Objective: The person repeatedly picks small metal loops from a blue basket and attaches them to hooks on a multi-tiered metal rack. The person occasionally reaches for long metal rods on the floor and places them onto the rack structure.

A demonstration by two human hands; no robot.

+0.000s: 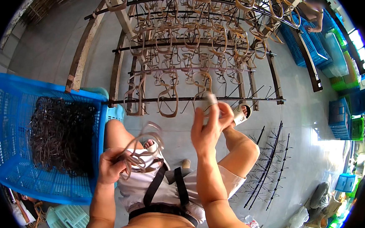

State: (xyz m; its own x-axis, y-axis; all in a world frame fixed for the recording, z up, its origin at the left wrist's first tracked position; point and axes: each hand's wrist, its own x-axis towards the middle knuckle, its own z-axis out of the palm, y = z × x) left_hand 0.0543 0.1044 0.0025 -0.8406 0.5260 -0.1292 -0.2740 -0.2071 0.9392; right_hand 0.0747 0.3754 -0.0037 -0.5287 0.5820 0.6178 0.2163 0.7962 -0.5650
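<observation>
My left hand (113,164) is closed around several loose brown, see-through eyeglass frames (150,133), held above my left thigh. Up at the nearest black rod (150,100) of a rack, my right hand (211,126) pinches the lower part of a tan eyeglass frame (202,78). A pale wrap covers one of its fingertips and hides part of that frame. Left of it on the same rod hang other tan frames, one a brown eyeglass frame (168,92) with its two lens openings one above the other.
Wooden posts (84,49) carry more rods full of frames. At my left stands a blue crate (40,189) holding a heap of dark frames (62,136). Spare pronged rods (267,165) lie on the floor to the right. A person (316,15) is beside blue crates at the far right.
</observation>
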